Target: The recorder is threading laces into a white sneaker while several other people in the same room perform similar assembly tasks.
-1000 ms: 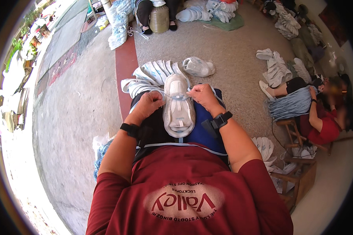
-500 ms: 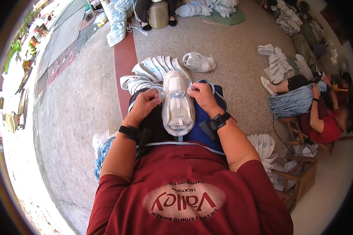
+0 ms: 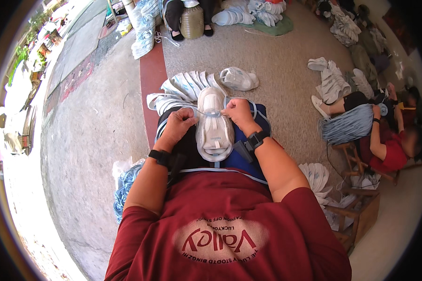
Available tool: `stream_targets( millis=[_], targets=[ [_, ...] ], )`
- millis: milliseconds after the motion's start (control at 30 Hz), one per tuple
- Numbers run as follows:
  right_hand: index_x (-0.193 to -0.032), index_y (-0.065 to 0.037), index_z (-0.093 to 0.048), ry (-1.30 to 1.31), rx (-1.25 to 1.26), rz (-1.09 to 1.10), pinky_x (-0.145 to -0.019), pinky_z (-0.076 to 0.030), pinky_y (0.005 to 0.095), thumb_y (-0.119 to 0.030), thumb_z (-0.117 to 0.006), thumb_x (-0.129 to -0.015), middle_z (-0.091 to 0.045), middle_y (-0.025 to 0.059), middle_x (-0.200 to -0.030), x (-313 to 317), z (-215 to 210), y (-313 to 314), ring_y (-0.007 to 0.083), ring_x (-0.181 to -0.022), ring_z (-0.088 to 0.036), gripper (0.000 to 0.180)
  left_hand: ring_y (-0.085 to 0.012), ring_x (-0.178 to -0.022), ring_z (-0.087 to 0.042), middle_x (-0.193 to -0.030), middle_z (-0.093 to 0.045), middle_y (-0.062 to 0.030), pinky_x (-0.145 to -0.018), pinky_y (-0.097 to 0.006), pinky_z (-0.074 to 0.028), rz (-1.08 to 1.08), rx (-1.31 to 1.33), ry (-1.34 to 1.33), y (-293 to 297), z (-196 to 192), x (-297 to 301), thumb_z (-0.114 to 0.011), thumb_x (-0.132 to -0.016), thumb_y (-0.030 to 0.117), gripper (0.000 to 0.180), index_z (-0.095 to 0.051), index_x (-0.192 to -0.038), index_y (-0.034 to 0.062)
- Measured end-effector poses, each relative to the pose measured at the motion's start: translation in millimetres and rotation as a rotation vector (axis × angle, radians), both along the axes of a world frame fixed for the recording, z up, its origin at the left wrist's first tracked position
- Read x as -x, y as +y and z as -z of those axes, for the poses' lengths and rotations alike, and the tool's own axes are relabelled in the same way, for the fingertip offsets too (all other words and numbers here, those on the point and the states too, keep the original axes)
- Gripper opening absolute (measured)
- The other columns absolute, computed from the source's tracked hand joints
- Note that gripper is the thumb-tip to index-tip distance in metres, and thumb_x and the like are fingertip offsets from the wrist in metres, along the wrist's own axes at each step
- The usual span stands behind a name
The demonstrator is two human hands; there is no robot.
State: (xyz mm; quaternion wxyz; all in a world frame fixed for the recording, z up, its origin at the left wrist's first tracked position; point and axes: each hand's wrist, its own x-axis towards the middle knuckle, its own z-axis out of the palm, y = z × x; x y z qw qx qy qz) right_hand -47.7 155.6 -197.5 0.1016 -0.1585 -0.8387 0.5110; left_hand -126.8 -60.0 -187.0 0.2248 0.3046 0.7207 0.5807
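Observation:
On my lap lies a white shoe upper [image 3: 215, 133] with its toe pointing away from me. A pale blue shoelace [image 3: 210, 114] crosses the shoe near its lower eyelets. My left hand [image 3: 179, 125] pinches the lace at the left of the shoe. On the other side, my right hand [image 3: 240, 114] is closed in a pinch on the lace near the right eyelets. Loose lace loops past the right hand over the blue cloth [image 3: 255, 154] on my thigh. The exact threading under the fingertips is too small to make out.
Just beyond my knees a row of white shoe uppers [image 3: 192, 84] fans out, with another white shoe [image 3: 239, 78] beside it. Blue laces [image 3: 125, 187] are heaped at my left. Right, a seated person [image 3: 389, 145] handles a lace bundle [image 3: 349, 124] near a wooden stool [image 3: 356, 215].
My right hand has shifted slightly left toward the shoe's middle. The left hand has lowered a little and its fingers extend further toward the shoe. The lace still spans the shoe.

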Motion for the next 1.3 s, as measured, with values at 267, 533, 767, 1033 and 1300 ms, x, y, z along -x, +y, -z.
stream_targets(
  millis=[267, 533, 767, 1033, 1300],
  targets=[
    [-0.079, 0.003, -0.058, 0.066, -0.559, -0.068, -0.073, -0.046, 0.0433, -0.007, -0.058, -0.074, -0.059, 0.0221, -0.080, -32.0, -14.8, -33.2, 0.0377, -0.079, -0.055, 0.011, -0.0028, -0.059, -0.043, -0.063, -0.052, 0.0054, -0.053, -0.021, -0.036, -0.082, 0.018, 0.051, 10.5, -13.2, -25.8, -0.065, -0.080, 0.009, 0.014, -0.059, -0.070, 0.0003],
    [-0.075, 0.003, -0.059, 0.158, -0.437, -0.010, -0.075, -0.046, 0.0426, -0.005, -0.056, -0.071, -0.059, 0.0222, -0.075, -31.2, 1.4, -26.9, 0.0384, -0.082, -0.055, 0.009, -0.0280, -0.069, -0.062, -0.075, -0.060, -0.0101, -0.060, -0.038, -0.049, -0.051, 0.350, 0.709, 57.6, -27.8, -45.6, -0.057, -0.076, 0.018, 0.014, -0.067, -0.073, 0.0092],
    [-0.076, 0.002, -0.063, 0.291, -0.223, 0.102, -0.069, -0.046, 0.0436, -0.004, -0.054, -0.073, -0.060, 0.0228, -0.077, -32.7, 4.9, -26.8, 0.0386, -0.079, -0.057, 0.011, -0.0277, -0.071, -0.062, -0.075, -0.058, -0.0085, -0.063, -0.036, -0.050, 0.019, 0.507, 0.963, 71.9, -15.9, -49.4, -0.055, -0.077, 0.018, 0.011, -0.063, -0.076, 0.0096],
    [-0.079, 0.002, -0.064, 0.169, -0.265, 0.101, -0.067, -0.047, 0.0419, -0.005, -0.055, -0.072, -0.060, 0.0215, -0.077, -35.9, 0.5, -29.1, 0.0365, -0.077, -0.058, 0.013, -0.0291, -0.068, -0.063, -0.072, -0.063, -0.0161, -0.061, -0.039, -0.050, 0.186, 0.798, 0.765, 37.4, -53.1, -66.1, -0.057, -0.072, 0.013, 0.013, -0.062, -0.070, 0.0006],
    [-0.084, -0.003, -0.064, 0.436, -0.620, -0.213, -0.067, -0.045, 0.0405, -0.007, -0.059, -0.073, -0.057, 0.0129, -0.080, -25.6, -16.7, -54.1, 0.0310, -0.077, -0.056, 0.012, -0.0057, -0.051, -0.046, -0.059, -0.052, 0.0029, -0.046, -0.019, -0.037, -0.016, -0.002, -0.644, -26.1, -24.1, -23.4, -0.065, -0.081, 0.013, 0.013, -0.062, -0.073, 0.0036]
  ],
)
